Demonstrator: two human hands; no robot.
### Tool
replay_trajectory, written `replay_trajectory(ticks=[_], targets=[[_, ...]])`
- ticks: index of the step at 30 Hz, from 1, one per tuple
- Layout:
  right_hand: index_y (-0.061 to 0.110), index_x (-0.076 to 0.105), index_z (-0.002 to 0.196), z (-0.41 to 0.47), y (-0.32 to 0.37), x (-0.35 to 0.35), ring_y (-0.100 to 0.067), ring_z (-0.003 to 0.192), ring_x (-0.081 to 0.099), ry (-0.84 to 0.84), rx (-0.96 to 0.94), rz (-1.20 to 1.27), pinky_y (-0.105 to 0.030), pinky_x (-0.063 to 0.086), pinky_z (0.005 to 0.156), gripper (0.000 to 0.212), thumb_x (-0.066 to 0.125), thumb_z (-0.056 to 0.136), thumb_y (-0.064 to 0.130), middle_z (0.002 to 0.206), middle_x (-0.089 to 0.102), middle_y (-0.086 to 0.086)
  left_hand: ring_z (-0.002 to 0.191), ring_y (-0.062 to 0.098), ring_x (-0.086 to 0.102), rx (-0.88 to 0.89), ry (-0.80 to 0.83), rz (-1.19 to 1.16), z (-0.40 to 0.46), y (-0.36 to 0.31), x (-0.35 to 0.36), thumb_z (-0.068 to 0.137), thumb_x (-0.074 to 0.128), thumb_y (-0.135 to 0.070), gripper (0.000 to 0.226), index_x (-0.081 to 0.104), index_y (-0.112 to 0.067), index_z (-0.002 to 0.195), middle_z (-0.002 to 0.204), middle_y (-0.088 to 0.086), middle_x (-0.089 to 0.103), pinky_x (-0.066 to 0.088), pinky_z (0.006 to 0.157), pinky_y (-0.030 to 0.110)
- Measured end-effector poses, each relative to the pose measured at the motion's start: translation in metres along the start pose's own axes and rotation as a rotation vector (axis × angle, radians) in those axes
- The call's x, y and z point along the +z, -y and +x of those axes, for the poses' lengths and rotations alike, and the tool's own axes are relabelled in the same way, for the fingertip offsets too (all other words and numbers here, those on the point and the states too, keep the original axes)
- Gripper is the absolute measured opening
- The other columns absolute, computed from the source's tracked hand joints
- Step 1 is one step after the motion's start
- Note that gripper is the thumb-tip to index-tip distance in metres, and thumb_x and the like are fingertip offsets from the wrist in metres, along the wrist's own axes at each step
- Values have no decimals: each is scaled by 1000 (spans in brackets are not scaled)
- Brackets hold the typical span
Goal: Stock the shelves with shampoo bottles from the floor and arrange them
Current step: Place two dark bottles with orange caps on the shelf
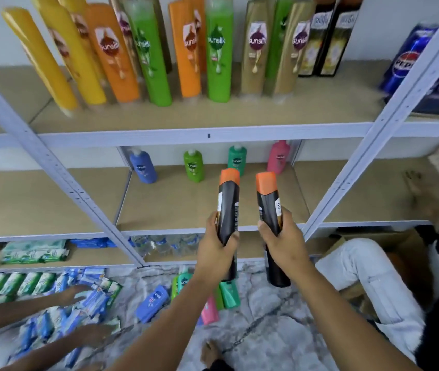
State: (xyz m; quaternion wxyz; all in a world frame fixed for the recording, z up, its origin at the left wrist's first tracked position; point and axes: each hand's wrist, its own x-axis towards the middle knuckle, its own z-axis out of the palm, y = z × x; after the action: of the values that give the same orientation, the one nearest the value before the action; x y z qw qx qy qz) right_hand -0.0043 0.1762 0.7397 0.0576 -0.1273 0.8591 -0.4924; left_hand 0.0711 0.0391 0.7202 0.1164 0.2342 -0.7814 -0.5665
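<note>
Two black bottles with orange caps, one (227,210) gripped in left hand (217,246), other (270,210) gripped in right hand (282,241), held upright before middle shelf (207,207), four small bottles (193,166) at its back, more bottles (151,303) lying on floor (266,317)

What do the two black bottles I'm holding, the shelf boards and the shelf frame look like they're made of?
Black bottles: likely glossy plastic, judging by soft highlights and moulded orange caps.
Shelf boards: probably fibreboard or similar, matte tan with no visible grain.
Shelf frame: seemingly painted metal, pale with punched slots along the uprights.
</note>
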Motion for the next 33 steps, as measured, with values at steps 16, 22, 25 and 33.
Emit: replay_trajectory(ticks=[16,22,25,33], targets=[[22,46,114,147,86,-74,3,69,57,-310,-160,174,-3,40,56,28,61,91,22,83,57,9,110,2,54,492,96,-82,150,-147,25,94,49,-41,53,34,-22,141,123,-11,57,43,94,22],[18,42,106,208,95,-115,-10,75,55,-349,-168,184,-20,44,64,28,62,88,22,82,54,5,122,-12,40,560,119,-169,191,-191,65,96,46,-26,54,27,-21,146,137,-18,45,31,103,11],[22,43,106,244,93,-136,-12,81,58,-331,-224,233,-29,49,75,28,63,87,20,86,56,4,127,-17,31,589,107,-181,212,-214,88,95,45,-17,60,19,-19,150,143,-23,35,25,104,6],[28,46,116,333,85,-183,6,95,60,-260,-345,284,-13,46,80,38,68,86,17,102,62,12,135,-3,30,617,71,-181,273,-254,142,85,58,-17,69,25,-26,145,144,-14,35,24,112,20]])
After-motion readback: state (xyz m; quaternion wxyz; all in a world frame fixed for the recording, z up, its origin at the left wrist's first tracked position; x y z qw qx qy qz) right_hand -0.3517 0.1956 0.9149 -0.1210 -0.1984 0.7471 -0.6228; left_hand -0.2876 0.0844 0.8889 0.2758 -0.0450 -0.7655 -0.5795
